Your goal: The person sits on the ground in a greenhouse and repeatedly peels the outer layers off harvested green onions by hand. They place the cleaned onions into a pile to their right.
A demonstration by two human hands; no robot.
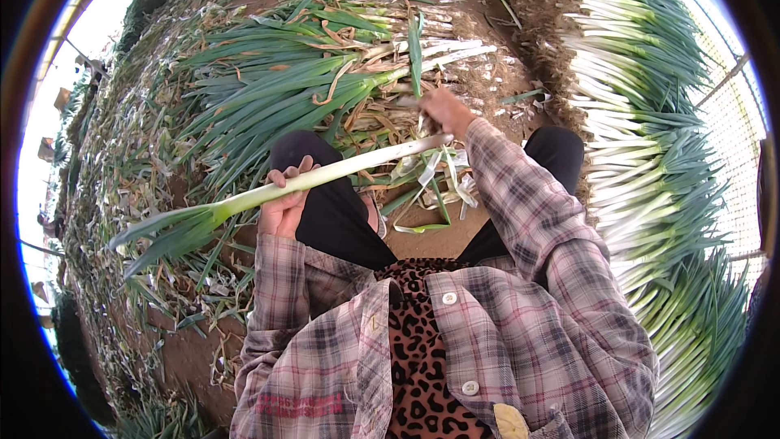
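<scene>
- Wrapped firmly around the pale shaft of a long leek (337, 171), the person's left hand (284, 211) curls its fingers over the upper edge.
- That leek slants across the front of the knees, green leaves out to the left, white end toward the right.
- Just above that white end is the right hand (445, 112), fingers bent inward; they are blurred, and I cannot tell whether they pinch anything.
- Beyond both hands lies a heap of leeks (276, 81), green tops pointing left, with browned leaves among them.
- Between the dark-trousered knees (554, 158), pale peelings (461, 189) lie on brown soil (443, 242).
- Along the person's right runs a dense row of white-stemmed leeks (621, 154), green tops facing outward.
- Leaf scraps (154, 138) litter the ground at left.
</scene>
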